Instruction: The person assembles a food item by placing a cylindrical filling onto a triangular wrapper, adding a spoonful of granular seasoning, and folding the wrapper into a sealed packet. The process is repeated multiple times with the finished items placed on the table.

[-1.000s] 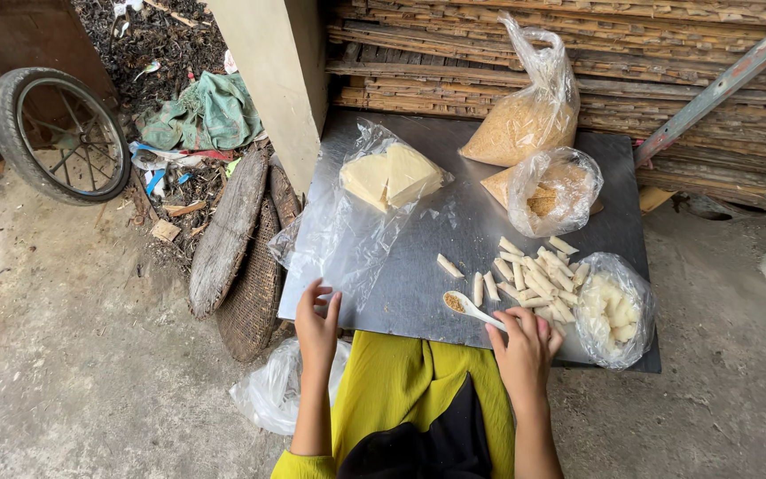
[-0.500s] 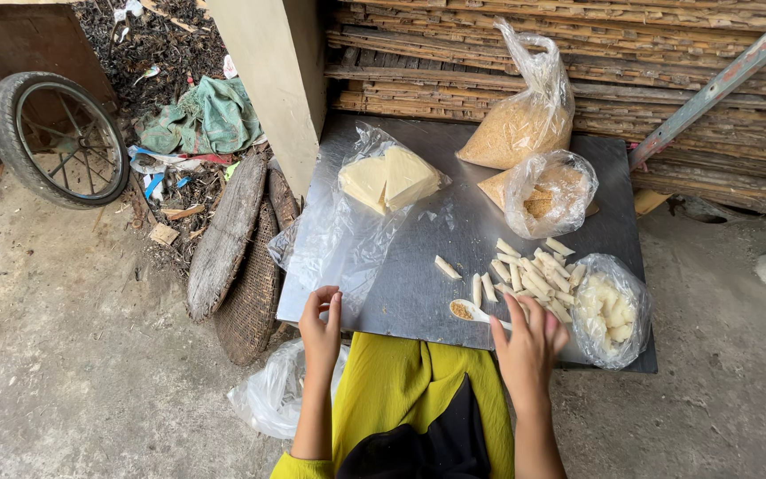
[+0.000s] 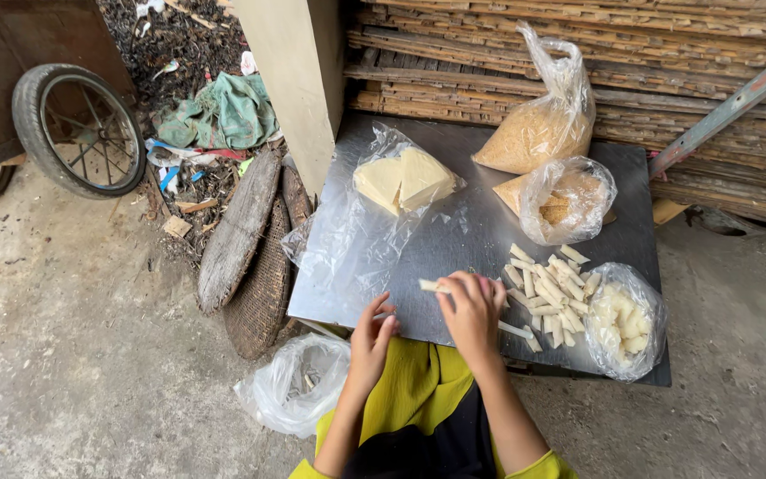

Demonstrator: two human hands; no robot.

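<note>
Resting at the desk's [image 3: 454, 244] near edge, the left hand [image 3: 372, 341] lies with its fingers loosely curled together and holds nothing. Just to its right, the right hand [image 3: 472, 310] has its fingers clamped on a pale rolled stick [image 3: 430, 286], short and cream-coloured, whose left end pokes out level above the grey metal top, near the middle of the near edge. Left of the hands, a clear plastic sheet [image 3: 347, 248] drapes over the desk's left edge, with a bag of pale folded wrappers [image 3: 401, 179] toward the far left corner. The middle of the desk is bare metal. Farther right, a heap of like sticks [image 3: 553, 286] lies beside a bag of pale pieces [image 3: 624, 319] at the near right corner; two bags of brown crumbs [image 3: 553, 168] crowd the far right edge.
</note>
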